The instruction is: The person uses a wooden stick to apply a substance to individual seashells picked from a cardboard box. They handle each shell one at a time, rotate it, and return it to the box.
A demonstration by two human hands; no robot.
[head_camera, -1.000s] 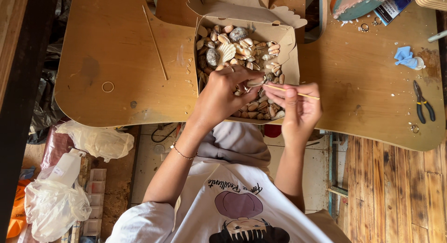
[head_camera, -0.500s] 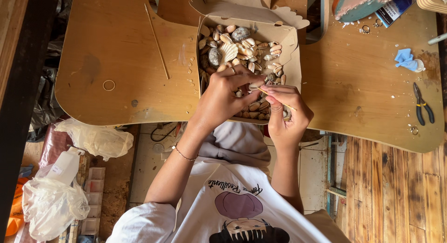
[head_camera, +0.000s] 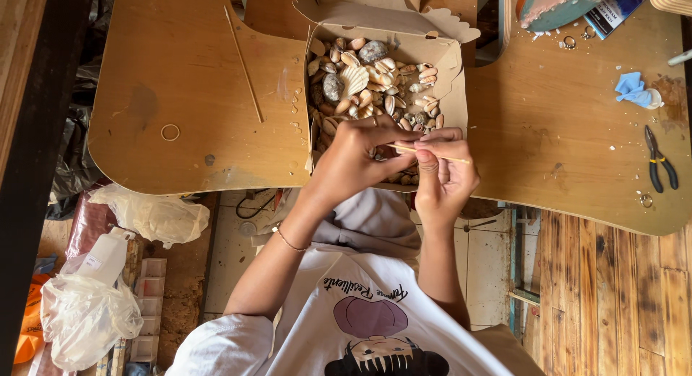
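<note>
Pinched between the fingertips of both hands, a thin wooden stick point(head_camera: 431, 154) is held level just above the near edge of an open cardboard box point(head_camera: 450, 73). The left hand point(head_camera: 360, 156) is curled closed around the stick's left end, and whatever small piece is pressed under those fingers is hidden by the knuckles and cannot be made out. The right hand point(head_camera: 443, 178) is closed on the middle of the stick with thumb and forefinger, so that only the right tip is seen poking out past the fingers. No gap is shown in either grip.

Directly beyond the hands, the box is filled with seashells point(head_camera: 375, 84), pale, brown and grey; those nearest the person are covered by the hands. The box is set on a wooden desk point(head_camera: 180, 80), whose far side is cut off by the top of the frame.

Well to the left on the desk, a second long stick point(head_camera: 243, 64) and a small ring point(head_camera: 170, 132) are lying apart from each other. Far to the right, a pair of black-handled pliers point(head_camera: 659, 160) and a crumpled blue scrap point(head_camera: 633, 87) are seen. Below the desk's left edge, white plastic bags point(head_camera: 86, 315) are partly visible.
</note>
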